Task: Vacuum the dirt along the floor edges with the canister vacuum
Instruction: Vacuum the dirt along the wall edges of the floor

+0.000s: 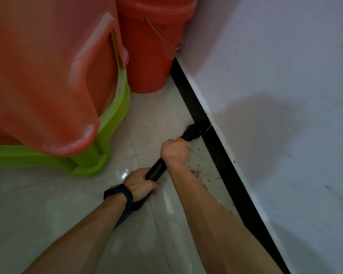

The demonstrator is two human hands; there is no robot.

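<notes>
A black vacuum tube (pixel 155 170) runs diagonally over the pale floor tiles toward the wall. Its nozzle (pixel 193 131), with an orange ring behind it, touches the black skirting (pixel 216 147). My right hand (pixel 175 152) grips the tube just behind the nozzle. My left hand (pixel 142 183), with a black wristband, grips the tube's lower end, where a ribbed hose (pixel 123 218) leaves under my forearm. Brown dirt specks (pixel 201 171) lie on the tile along the skirting, beside my right wrist. The canister itself is out of view.
Stacked plastic stools, red (pixel 48 76) over green (pixel 99 157), stand close on the left. A red bucket (pixel 152 50) with a wire handle sits in the corner against the white wall (pixel 275 95). Tiled floor stretches toward me at the lower left.
</notes>
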